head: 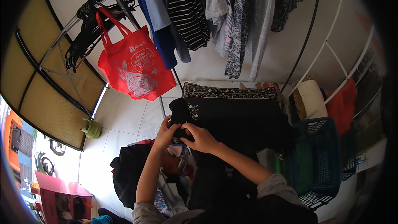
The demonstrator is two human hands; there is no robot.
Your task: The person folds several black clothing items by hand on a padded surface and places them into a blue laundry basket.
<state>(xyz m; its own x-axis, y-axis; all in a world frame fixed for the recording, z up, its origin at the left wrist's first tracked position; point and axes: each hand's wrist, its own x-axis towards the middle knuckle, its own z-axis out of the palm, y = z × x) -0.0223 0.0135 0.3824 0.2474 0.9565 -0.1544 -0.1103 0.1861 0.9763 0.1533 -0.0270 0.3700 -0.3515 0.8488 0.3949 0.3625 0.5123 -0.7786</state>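
A black garment [236, 112] is spread over a raised surface in front of me. A band of floral embroidery [230, 92] runs along its far edge, and a small flower motif [193, 111] sits near its left side. At its left end, a bunched black portion [179, 109] stands up between my hands. My left hand [165, 133] grips this cloth from the left, thumb and fingers around it. Close beside it, my right hand [199, 138] pinches the same cloth, its fingertips almost meeting the left thumb. The fabric's folds under my fingers are too dark to make out.
Mixed clothes [169, 193] and a black cloth heap [129, 174] lie below my left forearm. A red tote bag [136, 68] hangs from the rack at upper left, near hanging clothes [186, 12]. Dark green plastic basket [325, 155] at right; green gas cylinder [92, 128] at left. Another person's teal sleeve [102, 219] shows at bottom left.
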